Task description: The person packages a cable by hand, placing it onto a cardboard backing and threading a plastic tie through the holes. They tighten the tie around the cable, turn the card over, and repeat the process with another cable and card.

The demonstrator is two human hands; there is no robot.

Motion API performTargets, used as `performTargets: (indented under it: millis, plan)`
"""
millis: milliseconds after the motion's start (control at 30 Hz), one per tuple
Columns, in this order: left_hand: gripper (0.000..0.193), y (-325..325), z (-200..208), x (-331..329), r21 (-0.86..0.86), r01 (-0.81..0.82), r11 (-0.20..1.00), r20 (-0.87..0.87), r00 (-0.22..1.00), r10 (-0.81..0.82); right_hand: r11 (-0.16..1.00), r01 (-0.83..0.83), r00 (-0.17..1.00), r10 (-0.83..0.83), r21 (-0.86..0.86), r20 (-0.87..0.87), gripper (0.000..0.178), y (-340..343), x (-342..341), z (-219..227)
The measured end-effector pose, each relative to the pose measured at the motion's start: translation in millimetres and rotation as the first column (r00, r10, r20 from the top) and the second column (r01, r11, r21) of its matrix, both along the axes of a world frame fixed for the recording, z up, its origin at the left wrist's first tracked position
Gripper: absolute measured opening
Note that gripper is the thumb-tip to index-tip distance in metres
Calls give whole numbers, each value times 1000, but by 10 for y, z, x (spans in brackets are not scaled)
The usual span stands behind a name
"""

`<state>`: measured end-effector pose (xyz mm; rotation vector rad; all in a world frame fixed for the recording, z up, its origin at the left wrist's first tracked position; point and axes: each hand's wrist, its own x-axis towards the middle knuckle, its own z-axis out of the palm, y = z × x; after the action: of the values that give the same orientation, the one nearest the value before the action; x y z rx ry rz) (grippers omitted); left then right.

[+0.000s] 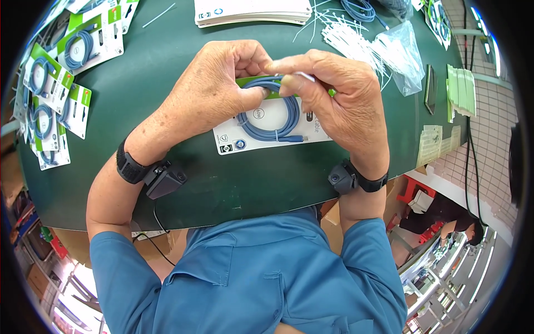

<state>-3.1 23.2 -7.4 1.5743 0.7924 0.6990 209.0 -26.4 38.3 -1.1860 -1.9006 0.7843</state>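
My left hand [214, 89] and right hand [347, 97] grip a coiled blue cable [292, 116] on a white-and-green cardboard card [272, 116].

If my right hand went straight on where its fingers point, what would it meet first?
Likely your left hand: your right hand points leftward at it, near the upper part of the coiled blue cable. Depth is unclear, so they may already touch.

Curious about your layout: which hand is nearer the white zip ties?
Right. The right hand is just below the white zip ties in the picture; the left hand is farther off, to their lower left.
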Motion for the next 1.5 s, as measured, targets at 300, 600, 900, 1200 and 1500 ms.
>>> performTargets:
  millis: [300,600,900,1200,1500]
  plan:
    - [22,12,56,-64,-47,53,997,-22,998,-54,915,-181,979,135,-361,-150,22,-19,121,230]
    - [21,130,85,-108,34,1,999,58,998,-3,985,-105,992,95,-133,-82,25,8,-40,127]
    - [20,227,432,-261,-87,45,995,15,999,-44,909,-7,999,-14,417,47,24,80,-212,98]
    - [19,253,454,-337,-26,37,999,14,999,-37,872,24,999,-32,490,8,29,103,-284,70]
    - [20,252,455,-334,-19,43,999,25,999,-42,882,59,998,-59,467,-16,29,85,-282,90]
